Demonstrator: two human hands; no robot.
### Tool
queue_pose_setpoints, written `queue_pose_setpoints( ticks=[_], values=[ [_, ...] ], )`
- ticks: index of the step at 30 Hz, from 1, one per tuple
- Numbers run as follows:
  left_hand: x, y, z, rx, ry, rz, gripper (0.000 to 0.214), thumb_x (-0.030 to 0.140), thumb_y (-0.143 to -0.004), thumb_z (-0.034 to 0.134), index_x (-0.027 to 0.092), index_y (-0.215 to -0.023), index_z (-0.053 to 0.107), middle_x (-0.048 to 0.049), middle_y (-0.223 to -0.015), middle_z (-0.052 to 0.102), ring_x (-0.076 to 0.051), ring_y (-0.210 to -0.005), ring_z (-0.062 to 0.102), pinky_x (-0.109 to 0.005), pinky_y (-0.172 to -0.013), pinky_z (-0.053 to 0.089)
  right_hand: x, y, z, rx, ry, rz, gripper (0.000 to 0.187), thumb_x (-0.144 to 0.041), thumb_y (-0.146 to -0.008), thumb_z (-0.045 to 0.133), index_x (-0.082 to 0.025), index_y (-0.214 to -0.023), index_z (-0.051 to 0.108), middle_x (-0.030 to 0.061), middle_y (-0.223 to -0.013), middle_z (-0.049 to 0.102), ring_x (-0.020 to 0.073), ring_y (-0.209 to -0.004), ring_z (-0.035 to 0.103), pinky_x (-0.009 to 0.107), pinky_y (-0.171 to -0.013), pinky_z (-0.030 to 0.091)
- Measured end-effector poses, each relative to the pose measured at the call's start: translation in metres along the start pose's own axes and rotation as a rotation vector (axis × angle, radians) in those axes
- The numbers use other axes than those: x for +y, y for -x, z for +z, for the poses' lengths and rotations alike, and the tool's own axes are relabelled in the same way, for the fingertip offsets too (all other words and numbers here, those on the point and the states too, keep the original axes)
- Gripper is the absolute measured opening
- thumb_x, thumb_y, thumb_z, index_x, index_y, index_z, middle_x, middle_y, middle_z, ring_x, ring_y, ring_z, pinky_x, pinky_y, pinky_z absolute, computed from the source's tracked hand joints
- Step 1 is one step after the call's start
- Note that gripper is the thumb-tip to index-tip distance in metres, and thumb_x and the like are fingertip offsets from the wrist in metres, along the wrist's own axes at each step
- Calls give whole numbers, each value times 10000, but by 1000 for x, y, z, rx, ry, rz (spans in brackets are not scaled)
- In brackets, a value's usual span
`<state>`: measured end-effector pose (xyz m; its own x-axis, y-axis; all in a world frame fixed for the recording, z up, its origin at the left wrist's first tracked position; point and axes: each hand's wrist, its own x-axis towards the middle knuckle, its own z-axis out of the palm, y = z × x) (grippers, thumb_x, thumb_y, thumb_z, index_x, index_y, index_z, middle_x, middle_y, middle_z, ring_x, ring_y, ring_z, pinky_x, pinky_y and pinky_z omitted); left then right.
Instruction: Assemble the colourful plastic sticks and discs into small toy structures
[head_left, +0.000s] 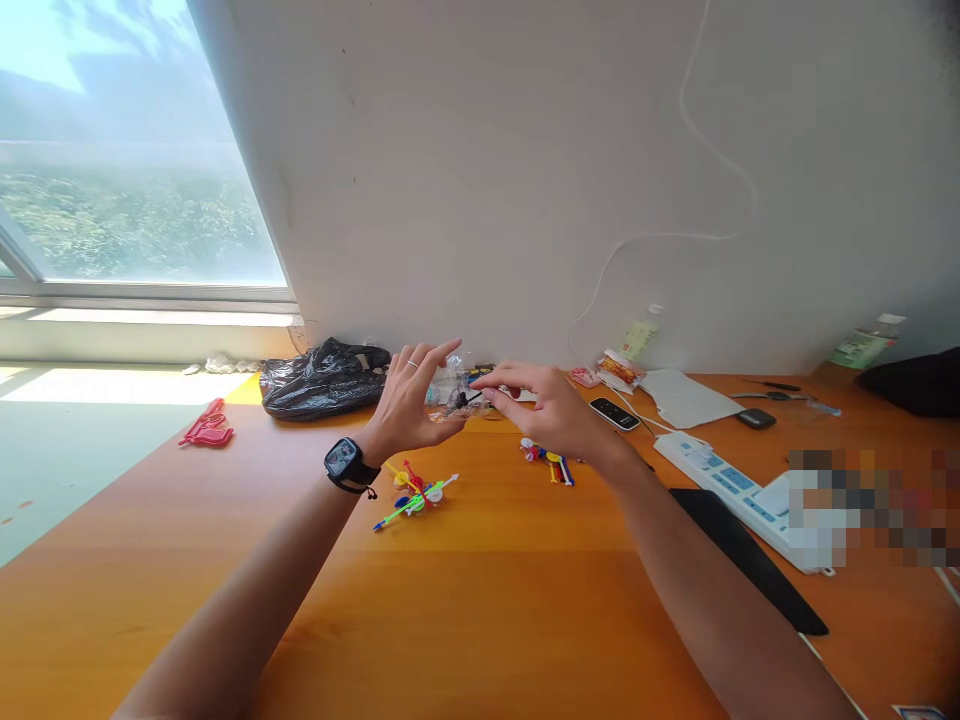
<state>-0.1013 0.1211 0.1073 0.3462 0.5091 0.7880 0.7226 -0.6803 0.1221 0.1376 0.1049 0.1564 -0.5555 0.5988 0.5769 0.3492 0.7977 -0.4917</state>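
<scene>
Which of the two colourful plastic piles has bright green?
The left pile, near your watch: a bright green rod crosses it. The right pile shows red, yellow, blue, no green.

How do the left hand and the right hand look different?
The left hand has a black watch on its wrist; the right hand has a bare wrist. The left hand wears a ring; none shows on the right hand. The left hand is spread wide; the right hand pinches a small black piece. Both are above the table.
</scene>
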Motion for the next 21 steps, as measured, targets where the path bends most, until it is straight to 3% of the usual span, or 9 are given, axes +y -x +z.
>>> queue_pose_setpoints(
  ticks=[4,11,21],
  values=[
    [6,-2,-2,50,3,-1,862,504,-810,758,256,-1552,395,-105,-1207,607,-313,-1058,560,-485,-1044,393,-13,2,-7,18,97,-111,242,-197,-1005,602,-255,-1139,794,56,-1027,748,231,-1008,618,378,-899,495],
    [10,-5,-8,84,-11,15,869,484,-778,766,254,-1538,413,-104,-1206,605,-318,-1055,556,-491,-1043,395,-19,3,-12,67,149,-198,255,-146,-1011,598,-266,-1137,784,52,-1056,749,248,-1061,586,407,-947,498],
    [21,-8,-14,90,-25,60,841,445,-777,755,259,-1530,431,-106,-1214,610,-320,-1045,547,-485,-1000,404,-27,5,-11,29,201,-169,232,-137,-990,647,-281,-1114,780,37,-1022,799,258,-1033,613,441,-945,441]
  ],
)
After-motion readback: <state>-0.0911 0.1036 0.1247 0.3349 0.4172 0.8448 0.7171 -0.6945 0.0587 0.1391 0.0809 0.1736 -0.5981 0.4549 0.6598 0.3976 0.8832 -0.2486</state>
